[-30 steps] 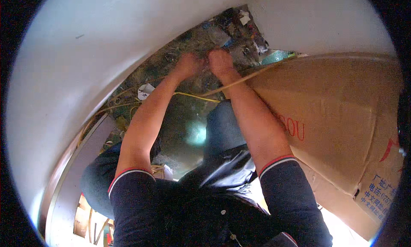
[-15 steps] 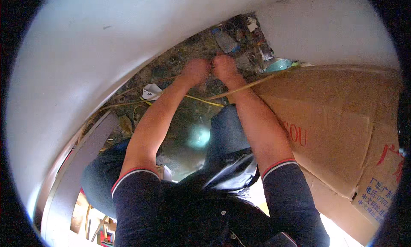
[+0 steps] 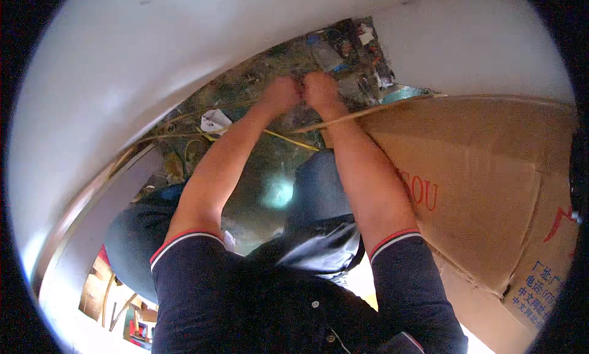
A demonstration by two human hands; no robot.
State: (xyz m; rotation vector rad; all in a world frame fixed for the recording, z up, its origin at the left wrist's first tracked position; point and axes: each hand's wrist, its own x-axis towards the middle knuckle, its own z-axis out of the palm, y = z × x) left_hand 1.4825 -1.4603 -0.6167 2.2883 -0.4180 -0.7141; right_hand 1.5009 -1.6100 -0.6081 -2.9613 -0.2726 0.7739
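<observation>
My left hand point(image 3: 282, 93) and my right hand point(image 3: 320, 91) are close together above a dark, littered floor point(image 3: 245, 191). Both are closed, fingers curled inward and a little blurred. Whatever they grip, if anything, is hidden between them. A thin tan strip point(image 3: 383, 111) crosses over my right forearm and reaches toward the cardboard on the right. Below the hands lies a narrow yellow strap point(image 3: 291, 140). Beside my left forearm is a crumpled white scrap point(image 3: 215, 121). Past my right hand lie a greyish bag-like piece point(image 3: 326, 56) and other small litter.
A large brown cardboard box point(image 3: 472, 151) fills the right side, close to my right arm. A pale curved wall point(image 3: 116, 65) rises at the left and far side, with another pale surface point(image 3: 460, 47) at the far right. My bent knees are below my arms.
The view has shifted slightly. Both hands stay close together and closed, with only a small movement. The tan strip lies at a slightly different angle across my right forearm.
</observation>
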